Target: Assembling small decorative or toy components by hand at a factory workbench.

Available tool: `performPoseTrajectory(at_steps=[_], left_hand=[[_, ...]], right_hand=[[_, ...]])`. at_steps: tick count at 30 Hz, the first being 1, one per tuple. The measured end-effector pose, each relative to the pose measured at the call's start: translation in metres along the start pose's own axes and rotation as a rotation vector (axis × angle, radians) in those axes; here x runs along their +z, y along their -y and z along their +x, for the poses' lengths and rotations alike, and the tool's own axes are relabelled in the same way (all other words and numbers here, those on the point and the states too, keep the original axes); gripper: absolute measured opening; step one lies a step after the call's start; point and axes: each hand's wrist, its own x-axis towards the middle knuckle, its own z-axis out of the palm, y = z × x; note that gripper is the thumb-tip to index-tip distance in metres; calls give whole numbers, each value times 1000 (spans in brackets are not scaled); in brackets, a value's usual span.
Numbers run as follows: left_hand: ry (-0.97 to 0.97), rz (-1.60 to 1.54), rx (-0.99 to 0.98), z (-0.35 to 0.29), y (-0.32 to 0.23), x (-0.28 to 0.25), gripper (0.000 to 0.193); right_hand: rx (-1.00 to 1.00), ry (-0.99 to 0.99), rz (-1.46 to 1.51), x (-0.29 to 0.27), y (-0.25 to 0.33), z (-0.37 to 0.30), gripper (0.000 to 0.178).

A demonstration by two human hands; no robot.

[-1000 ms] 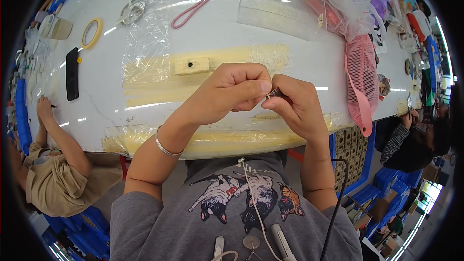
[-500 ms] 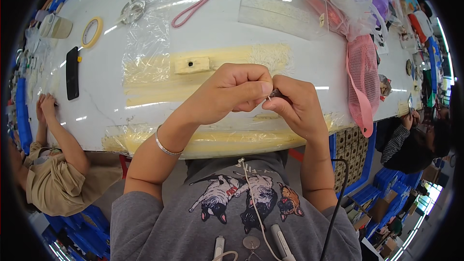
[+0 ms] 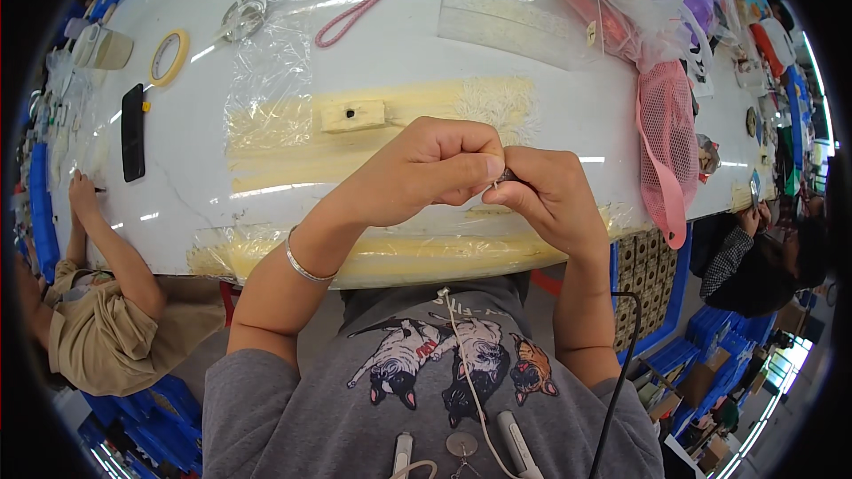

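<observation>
The right hand (image 3: 555, 201) pinches a small dark piece (image 3: 508, 175), long axis unclear, just right of the left hand (image 3: 435, 164), grip pressed together.

I'm reading this as a busy shared workshop, with people doing handwork along one white table (image 3: 577, 110). One person (image 3: 111, 337) is working at 8 o'clock, another person (image 3: 754, 279) at 3. Tape (image 3: 185, 55) is lying at 10, a holed block (image 3: 371, 115) is sitting on yellowish strips (image 3: 422, 93) at 11, and a clear box (image 3: 519, 22) is resting at 1. Blue crates (image 3: 683, 350) are crowding 4 and 8, rows of brown pieces (image 3: 643, 288) are filling one near 4, and strip lights (image 3: 815, 79) are glowing at 2 and 4.
</observation>
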Motion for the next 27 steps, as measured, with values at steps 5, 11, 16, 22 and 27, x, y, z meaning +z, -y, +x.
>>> performPoseTrajectory(at_steps=[5, 11, 16, 22, 27], left_hand=[[26, 15, -15, 0, 0, 0, 22], [41, 49, -21, 1, 1, 0, 22], [42, 38, -18, 1, 1, -1, 23], [26, 45, -5, 1, 0, -1, 23], [34, 31, 2, 0, -1, -1, 24]], right_hand=[[-3, 27, -25, -2, -3, -2, 40], [-14, 30, 0, 1, -8, -4, 42], [7, 1, 27, 2, -6, -4, 42], [-22, -42, 16, 6, -6, -3, 40], [16, -60, 103, 7, -1, -5, 34]])
